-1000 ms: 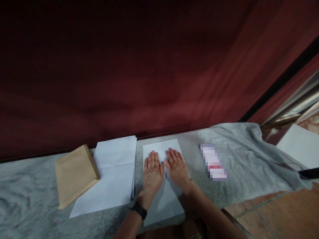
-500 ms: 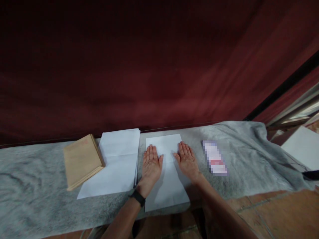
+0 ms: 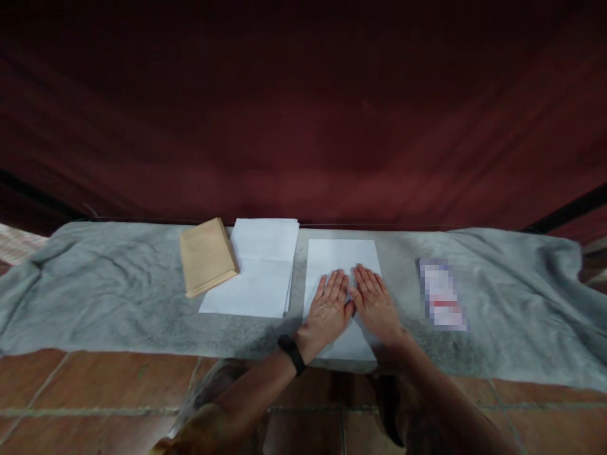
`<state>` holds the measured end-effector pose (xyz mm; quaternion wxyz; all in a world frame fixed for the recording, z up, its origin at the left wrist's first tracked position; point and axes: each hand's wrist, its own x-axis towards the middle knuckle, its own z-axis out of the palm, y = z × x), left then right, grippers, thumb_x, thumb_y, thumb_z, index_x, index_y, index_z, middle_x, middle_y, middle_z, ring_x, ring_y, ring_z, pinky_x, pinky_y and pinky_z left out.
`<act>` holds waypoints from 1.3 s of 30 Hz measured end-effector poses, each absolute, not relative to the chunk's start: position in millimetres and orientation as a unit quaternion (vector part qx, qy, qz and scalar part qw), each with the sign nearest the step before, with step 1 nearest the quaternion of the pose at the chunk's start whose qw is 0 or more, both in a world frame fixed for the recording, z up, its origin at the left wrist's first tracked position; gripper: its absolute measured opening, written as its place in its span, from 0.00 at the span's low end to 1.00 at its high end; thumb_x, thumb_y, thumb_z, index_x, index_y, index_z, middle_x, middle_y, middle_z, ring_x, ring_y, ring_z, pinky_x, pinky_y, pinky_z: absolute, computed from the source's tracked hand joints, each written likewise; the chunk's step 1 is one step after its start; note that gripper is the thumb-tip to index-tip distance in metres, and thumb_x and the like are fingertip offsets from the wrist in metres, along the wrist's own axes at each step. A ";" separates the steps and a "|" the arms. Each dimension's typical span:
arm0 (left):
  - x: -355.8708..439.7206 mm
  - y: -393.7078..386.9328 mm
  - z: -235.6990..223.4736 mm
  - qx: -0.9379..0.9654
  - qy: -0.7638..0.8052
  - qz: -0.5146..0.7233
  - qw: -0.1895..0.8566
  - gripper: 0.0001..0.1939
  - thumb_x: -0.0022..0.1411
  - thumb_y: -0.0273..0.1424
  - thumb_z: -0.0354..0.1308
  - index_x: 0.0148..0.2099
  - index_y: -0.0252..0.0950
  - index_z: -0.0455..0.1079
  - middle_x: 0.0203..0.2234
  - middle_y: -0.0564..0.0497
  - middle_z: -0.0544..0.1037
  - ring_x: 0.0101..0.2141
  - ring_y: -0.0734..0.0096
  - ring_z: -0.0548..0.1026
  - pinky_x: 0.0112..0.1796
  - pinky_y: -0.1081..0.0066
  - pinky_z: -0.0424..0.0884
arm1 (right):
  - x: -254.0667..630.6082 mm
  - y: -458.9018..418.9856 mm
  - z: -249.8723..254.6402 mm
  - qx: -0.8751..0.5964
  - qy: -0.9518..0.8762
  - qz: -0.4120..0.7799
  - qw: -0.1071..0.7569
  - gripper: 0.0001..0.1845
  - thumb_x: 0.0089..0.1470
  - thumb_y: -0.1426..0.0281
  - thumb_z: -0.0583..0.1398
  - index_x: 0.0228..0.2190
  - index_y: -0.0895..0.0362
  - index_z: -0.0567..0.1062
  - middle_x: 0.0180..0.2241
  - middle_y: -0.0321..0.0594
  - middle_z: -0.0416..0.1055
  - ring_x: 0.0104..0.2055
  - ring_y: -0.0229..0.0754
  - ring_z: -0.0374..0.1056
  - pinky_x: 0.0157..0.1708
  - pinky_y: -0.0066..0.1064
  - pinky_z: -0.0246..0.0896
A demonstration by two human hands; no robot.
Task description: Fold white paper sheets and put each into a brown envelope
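Note:
A white sheet of paper (image 3: 340,254) lies lengthwise before me on a grey cloth. My left hand (image 3: 331,308), a black band on its wrist, rests flat on the middle of the sheet with fingers stretched out. Beside it my right hand (image 3: 378,306) lies flat too, its palm down at the sheet's right side. The two thumbs nearly meet. Left of the sheet is a stack of white paper (image 3: 258,278) with a crease across it. Brown envelopes (image 3: 207,256) sit in a pile over the stack's left edge.
The grey cloth (image 3: 118,284) covers a long, narrow surface. To the right lies a blurred-out, pale purple rectangular item (image 3: 443,294). A dark red fabric wall (image 3: 303,139) rises directly behind. Terracotta floor tiles (image 3: 118,379) show below the front edge.
Both hands have slid inward along the sheet and now lie close together at its middle. The sheet looks flatter. My view has shifted to the left, so everything appears further right.

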<state>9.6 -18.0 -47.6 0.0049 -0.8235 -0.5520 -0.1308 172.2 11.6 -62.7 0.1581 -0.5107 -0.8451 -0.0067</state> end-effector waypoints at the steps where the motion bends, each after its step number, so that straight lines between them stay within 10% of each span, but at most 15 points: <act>1: 8.7 -17.7 -47.6 -0.824 -0.552 -0.130 0.006 0.31 0.73 0.38 0.43 0.71 0.25 0.52 0.70 0.36 0.56 0.70 0.57 0.50 0.68 0.50 0.48 | 174.4 12.3 -64.0 -0.514 -0.843 -0.012 0.157 0.30 0.71 0.64 0.43 0.69 0.63 0.55 0.70 0.52 0.52 0.73 0.50 0.46 0.69 0.51 0.45; 10: 0.4 -25.6 -43.1 -0.866 -0.481 -0.137 0.001 0.38 0.72 0.52 0.42 0.70 0.28 0.55 0.71 0.37 0.54 0.71 0.54 0.47 0.69 0.49 0.42 | 198.8 13.3 -70.8 -0.504 -0.854 -0.048 0.124 0.31 0.71 0.63 0.41 0.69 0.60 0.53 0.72 0.49 0.47 0.73 0.51 0.44 0.68 0.52 0.47; 24: -0.2 -30.1 -46.7 -0.864 -0.485 -0.135 -0.006 0.34 0.73 0.42 0.44 0.73 0.29 0.48 0.71 0.39 0.53 0.71 0.60 0.47 0.69 0.53 0.44 | 186.1 -17.2 -63.8 -0.482 -0.858 -0.007 0.179 0.35 0.71 0.63 0.43 0.72 0.60 0.39 0.72 0.49 0.47 0.73 0.48 0.45 0.68 0.49 0.48; 39: -35.7 -20.6 -57.3 -0.768 -0.624 -0.130 0.069 0.31 0.73 0.40 0.42 0.72 0.29 0.53 0.68 0.37 0.61 0.68 0.54 0.58 0.66 0.49 0.57 | 187.1 -15.9 -65.5 -0.571 -0.799 -0.019 0.188 0.32 0.70 0.58 0.46 0.67 0.62 0.58 0.67 0.52 0.58 0.70 0.52 0.54 0.68 0.50 0.50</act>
